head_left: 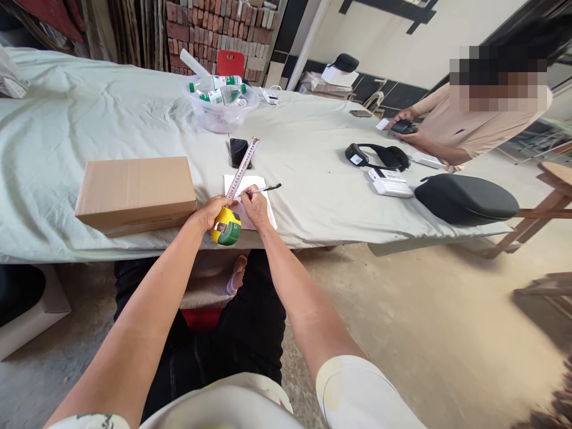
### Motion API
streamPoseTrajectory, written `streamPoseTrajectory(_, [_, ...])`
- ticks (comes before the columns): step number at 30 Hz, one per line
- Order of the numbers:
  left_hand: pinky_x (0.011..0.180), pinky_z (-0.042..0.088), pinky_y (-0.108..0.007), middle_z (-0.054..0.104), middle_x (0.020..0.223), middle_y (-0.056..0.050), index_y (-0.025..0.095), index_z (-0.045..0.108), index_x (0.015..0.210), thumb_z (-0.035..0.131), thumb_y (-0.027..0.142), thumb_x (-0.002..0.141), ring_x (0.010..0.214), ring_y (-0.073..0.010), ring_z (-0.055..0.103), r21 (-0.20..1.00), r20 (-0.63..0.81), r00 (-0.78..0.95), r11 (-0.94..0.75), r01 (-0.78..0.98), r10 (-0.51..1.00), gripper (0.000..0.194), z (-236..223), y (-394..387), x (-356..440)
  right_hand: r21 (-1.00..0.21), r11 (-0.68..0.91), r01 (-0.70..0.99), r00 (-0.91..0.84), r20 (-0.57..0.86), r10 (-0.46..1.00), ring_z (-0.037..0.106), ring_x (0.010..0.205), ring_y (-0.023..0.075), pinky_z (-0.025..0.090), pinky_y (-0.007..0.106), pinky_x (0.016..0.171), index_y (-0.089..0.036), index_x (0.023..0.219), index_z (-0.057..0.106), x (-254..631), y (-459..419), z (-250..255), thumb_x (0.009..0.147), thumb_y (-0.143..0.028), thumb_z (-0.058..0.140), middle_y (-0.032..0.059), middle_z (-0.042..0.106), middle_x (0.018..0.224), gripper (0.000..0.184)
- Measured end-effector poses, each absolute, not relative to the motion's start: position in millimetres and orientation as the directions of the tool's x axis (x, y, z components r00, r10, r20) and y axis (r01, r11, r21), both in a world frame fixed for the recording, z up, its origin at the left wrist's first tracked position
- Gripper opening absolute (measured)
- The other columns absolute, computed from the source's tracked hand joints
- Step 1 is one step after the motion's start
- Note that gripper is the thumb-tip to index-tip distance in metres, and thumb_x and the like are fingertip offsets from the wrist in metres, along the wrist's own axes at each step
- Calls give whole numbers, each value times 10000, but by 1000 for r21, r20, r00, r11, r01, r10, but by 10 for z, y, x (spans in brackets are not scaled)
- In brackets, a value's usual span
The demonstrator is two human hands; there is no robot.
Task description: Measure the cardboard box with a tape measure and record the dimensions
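My right hand [255,207] is closed around a pen [270,188], its tip near the paper [268,217] on the cloth-covered table. My left hand [214,210] grips a yellow and green tape measure [227,227] at the mouth of its case, by the table's front edge. From there the pulled-out blade [243,168] slants away across the paper, and its far end lies beside a black phone [238,152]. A closed cardboard box [136,186] stands just left of my left hand.
Behind the phone is a clear plastic tub [221,119] of bottles. To the right lie a black headset [379,156], white boxes [388,183] and a black case [467,198]. Another person [482,128] at the right end holds a dark device [404,127].
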State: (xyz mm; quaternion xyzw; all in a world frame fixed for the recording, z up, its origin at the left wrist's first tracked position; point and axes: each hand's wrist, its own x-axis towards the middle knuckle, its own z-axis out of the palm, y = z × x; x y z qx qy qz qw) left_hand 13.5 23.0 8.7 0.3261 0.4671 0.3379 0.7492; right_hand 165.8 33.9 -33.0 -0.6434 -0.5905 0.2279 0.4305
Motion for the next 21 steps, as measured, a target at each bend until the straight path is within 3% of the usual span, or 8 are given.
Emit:
streamPoseTrajectory(6, [500,482,-236,629,591,-2,127,696,898,652,117,783,469,-125,548,806,-485,324,559,-196,812,124,86,220,132,-891,56,451,264,193,945,575,700,177,424,304,742,-252,789,494,1664,318,-316,834,-353,489,-38,590,690,111])
streamPoseTrajectory(14, [516,479,-236,633,600,0,148,669,838,654,98,777,471,-120,544,806,-485,323,559,-196,813,80,104,213,134,-833,55,550,243,222,944,536,650,180,395,308,704,-261,783,482,1649,339,-337,837,-329,491,-47,550,654,87])
streamPoseTrajectory(21, [513,475,-241,653,631,-4,143,663,839,652,101,773,482,-120,551,807,-484,323,557,-193,813,79,88,221,135,-858,62,511,240,211,947,562,684,178,409,303,712,-258,776,482,1654,328,-330,840,-358,480,-40,586,686,118])
